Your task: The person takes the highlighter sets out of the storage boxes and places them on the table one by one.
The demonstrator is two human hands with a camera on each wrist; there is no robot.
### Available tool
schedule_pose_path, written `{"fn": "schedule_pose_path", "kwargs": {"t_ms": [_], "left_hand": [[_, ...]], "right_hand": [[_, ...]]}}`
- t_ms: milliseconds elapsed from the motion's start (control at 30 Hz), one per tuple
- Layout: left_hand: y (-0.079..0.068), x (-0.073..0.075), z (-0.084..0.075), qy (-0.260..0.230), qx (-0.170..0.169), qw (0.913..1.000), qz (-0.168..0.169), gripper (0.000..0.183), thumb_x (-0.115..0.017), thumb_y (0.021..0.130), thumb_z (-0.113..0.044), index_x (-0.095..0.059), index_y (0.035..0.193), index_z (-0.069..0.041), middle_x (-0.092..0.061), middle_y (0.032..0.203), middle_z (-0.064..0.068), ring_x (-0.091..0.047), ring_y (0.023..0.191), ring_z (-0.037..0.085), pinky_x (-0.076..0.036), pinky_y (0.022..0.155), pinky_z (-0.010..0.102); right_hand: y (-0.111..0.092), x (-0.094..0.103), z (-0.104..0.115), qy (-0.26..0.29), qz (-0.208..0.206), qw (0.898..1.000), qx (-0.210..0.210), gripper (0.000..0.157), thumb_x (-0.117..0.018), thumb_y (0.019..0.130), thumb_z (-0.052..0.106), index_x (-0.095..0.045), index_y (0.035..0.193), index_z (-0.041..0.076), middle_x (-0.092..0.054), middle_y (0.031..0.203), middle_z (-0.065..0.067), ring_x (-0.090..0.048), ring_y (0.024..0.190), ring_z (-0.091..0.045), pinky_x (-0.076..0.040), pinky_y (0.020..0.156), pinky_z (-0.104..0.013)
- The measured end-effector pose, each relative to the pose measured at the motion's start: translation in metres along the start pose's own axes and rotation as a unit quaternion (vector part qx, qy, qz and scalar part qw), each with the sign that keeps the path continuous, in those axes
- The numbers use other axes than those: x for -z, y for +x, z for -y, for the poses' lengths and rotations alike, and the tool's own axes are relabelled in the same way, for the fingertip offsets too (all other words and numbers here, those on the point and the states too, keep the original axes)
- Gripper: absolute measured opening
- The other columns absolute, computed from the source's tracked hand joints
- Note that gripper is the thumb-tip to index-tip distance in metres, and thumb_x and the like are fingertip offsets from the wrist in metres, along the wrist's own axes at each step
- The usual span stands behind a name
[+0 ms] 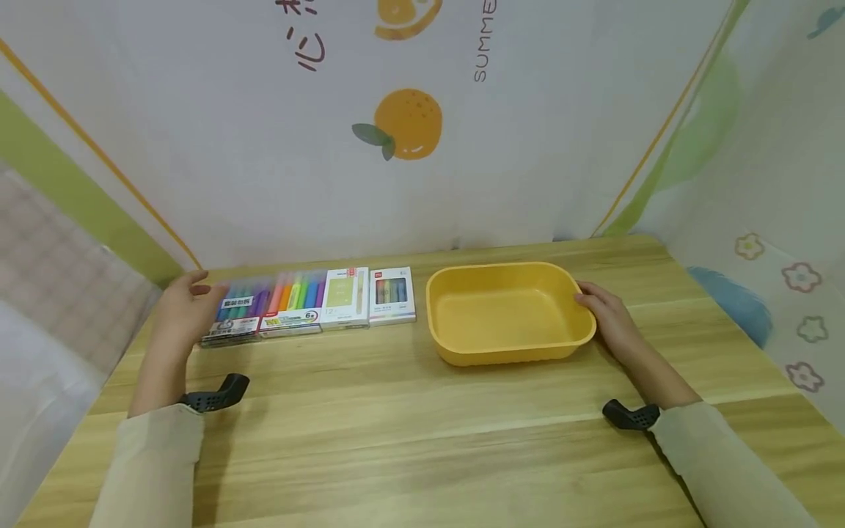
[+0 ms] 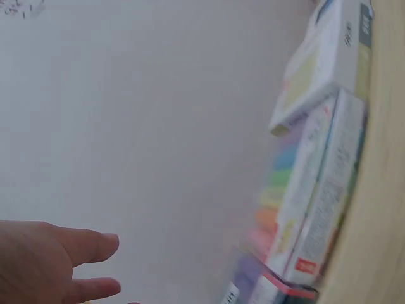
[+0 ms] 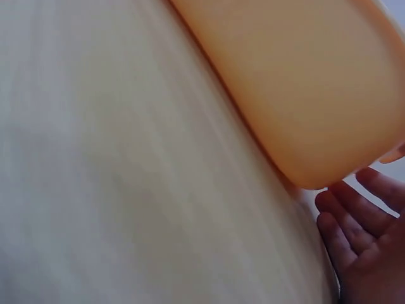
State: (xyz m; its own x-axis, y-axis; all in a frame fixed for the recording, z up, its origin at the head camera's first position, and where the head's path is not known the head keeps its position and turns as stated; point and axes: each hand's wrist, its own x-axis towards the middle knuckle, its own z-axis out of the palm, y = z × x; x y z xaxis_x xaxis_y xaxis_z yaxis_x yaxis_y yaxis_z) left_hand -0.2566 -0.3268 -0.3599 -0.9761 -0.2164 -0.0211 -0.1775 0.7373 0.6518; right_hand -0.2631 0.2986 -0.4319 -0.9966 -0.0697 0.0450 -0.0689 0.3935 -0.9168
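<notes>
At the left end of a row of stationery my left hand (image 1: 190,308) is beside a clear pack of markers (image 1: 236,312) in blue, green and purple. Its thumb and fingers are apart, with nothing between them in the left wrist view. My right hand (image 1: 609,323) holds the right end of a yellow plastic basin (image 1: 511,352). One digit lies over the rim, while other fingers (image 3: 354,218) are against the outer wall in the right wrist view. The basin's inside shows bare.
Right of the first pack lie a pack of bright highlighters (image 1: 292,308), a white box with a green panel (image 1: 343,297) and a white box with a window onto coloured sticks (image 1: 392,295). All lie on a wooden table (image 1: 396,433), before a printed curtain (image 1: 277,176).
</notes>
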Motion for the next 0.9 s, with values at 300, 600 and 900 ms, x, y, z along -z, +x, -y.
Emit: {"fn": "schedule_pose_path", "kwargs": {"t_ms": [300, 600, 900], "left_hand": [[-0.010, 0.001, -0.043, -0.007, -0.047, 0.9986, 0.023, 0.075, -0.035, 0.105, -0.053, -0.020, 0.161, -0.005, -0.035, 0.157, 0.033, -0.037, 0.140, 0.056, -0.038, 0.104, 0.072], [-0.025, -0.013, -0.076, -0.013, -0.105, 0.9939, 0.033, 0.067, -0.041, 0.107, -0.043, -0.027, 0.159, -0.003, -0.040, 0.153, 0.033, -0.041, 0.137, 0.054, -0.042, 0.104, 0.069], [-0.037, -0.040, -0.105, -0.005, -0.151, 0.9868, 0.057, 0.063, -0.047, 0.106, -0.040, -0.033, 0.157, -0.006, -0.044, 0.152, 0.027, -0.048, 0.133, 0.047, -0.049, 0.100, 0.062]], "right_hand": [[0.003, 0.019, 0.008, 0.006, 0.047, 0.999, -0.017, 0.067, -0.039, 0.109, 0.045, -0.032, 0.156, -0.002, -0.058, 0.136, 0.000, -0.061, 0.102, 0.008, -0.054, 0.083, -0.012], [-0.002, 0.024, 0.021, -0.196, 0.053, 0.979, -0.014, 0.072, -0.032, 0.107, 0.056, -0.037, 0.154, 0.002, -0.050, 0.148, -0.027, -0.053, 0.130, -0.043, -0.047, 0.104, -0.057], [-0.003, 0.020, 0.043, -0.286, 0.053, 0.957, -0.006, 0.079, -0.035, 0.106, 0.057, -0.033, 0.154, -0.005, -0.042, 0.152, -0.034, -0.052, 0.128, -0.053, -0.048, 0.099, -0.064]]}}
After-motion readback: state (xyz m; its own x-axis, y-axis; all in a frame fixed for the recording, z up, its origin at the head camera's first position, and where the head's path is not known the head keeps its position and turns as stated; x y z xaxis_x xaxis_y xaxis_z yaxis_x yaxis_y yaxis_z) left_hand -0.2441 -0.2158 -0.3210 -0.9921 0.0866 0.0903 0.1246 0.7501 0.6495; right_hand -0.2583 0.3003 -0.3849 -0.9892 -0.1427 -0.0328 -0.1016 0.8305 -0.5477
